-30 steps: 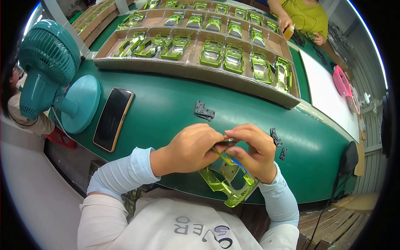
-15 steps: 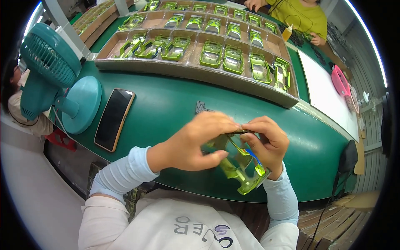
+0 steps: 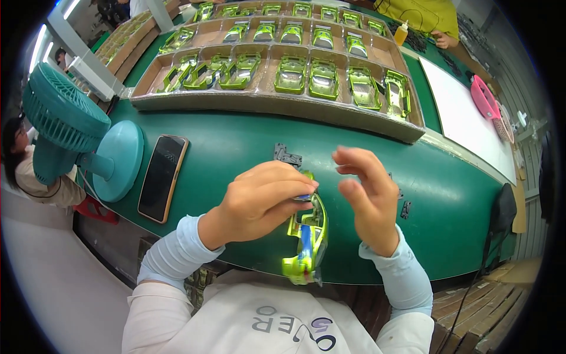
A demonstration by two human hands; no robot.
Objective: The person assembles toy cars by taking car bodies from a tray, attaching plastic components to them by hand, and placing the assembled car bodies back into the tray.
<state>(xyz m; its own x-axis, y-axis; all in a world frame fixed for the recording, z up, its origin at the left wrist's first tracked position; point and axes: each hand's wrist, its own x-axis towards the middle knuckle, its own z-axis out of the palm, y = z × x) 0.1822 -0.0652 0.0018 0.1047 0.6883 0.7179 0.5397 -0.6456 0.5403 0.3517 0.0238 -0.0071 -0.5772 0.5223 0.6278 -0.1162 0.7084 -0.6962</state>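
Observation:
Pinched between the thumb and fingers of my left hand (image 3: 262, 199) is a shiny lime-green toy car body shell (image 3: 305, 242) with blue markings. It hangs on edge over the table's near side, its upper end partly covered by my fingers. My right hand (image 3: 372, 197) is raised just right of the shell, thumb and fingers apart, with nothing seen in it. Beyond my left hand lies a black plastic part (image 3: 287, 154) on the green table (image 3: 224, 133). A small black piece (image 3: 405, 209) rests beside my right hand, and others are partly hidden behind it.
A divided cardboard tray (image 3: 265, 101) of green car shells spans the far side. At left stand a teal fan (image 3: 121, 159) and a phone (image 3: 163, 179). A white board (image 3: 466, 118), pink basket (image 3: 484, 97) and yellow bottle (image 3: 401, 33) are at right, near another person's hand (image 3: 445, 40).
My right hand has let go of the shell and moved off to the right, opening. The shell has turned on edge and shifted left in my left hand.

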